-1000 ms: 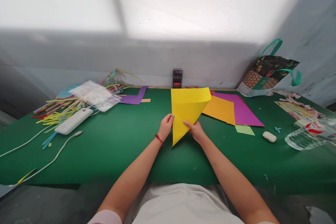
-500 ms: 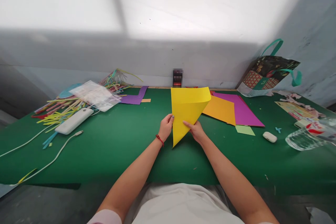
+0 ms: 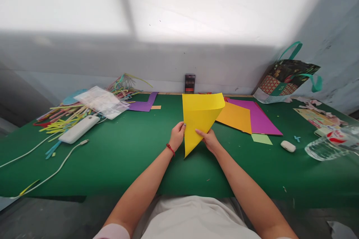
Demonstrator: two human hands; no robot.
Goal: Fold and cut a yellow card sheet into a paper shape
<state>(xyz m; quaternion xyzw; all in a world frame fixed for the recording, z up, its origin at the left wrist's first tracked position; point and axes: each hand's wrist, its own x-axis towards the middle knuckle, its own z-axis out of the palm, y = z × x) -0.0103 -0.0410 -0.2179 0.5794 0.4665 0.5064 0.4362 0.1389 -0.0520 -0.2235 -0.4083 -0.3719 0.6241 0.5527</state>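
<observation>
A sheet of yellow paper [image 3: 200, 117], rolled into a cone with its point down and wide mouth up, is between my hands above the green table. My left hand [image 3: 177, 134] pinches its left edge, thumb in front. On the lower right side, my right hand [image 3: 209, 139] grips the cone; the thumb lies across the front and the other fingers are hidden behind the paper. Behind the cone to the right lie an orange sheet [image 3: 237, 117] and a purple sheet [image 3: 262, 119].
Colourful paper strips [image 3: 60, 119], a clear plastic bag [image 3: 105, 101], a white power bank [image 3: 79, 129] and cables lie left. Rightward are a white case [image 3: 288, 146], a plastic bottle [image 3: 322, 147] and a patterned bag [image 3: 283, 80]. A dark phone-like object [image 3: 190, 82] stands against the wall.
Almost nothing differs. Both hands keep the same hold on the yellow paper cone, whose top has shifted very slightly left.
</observation>
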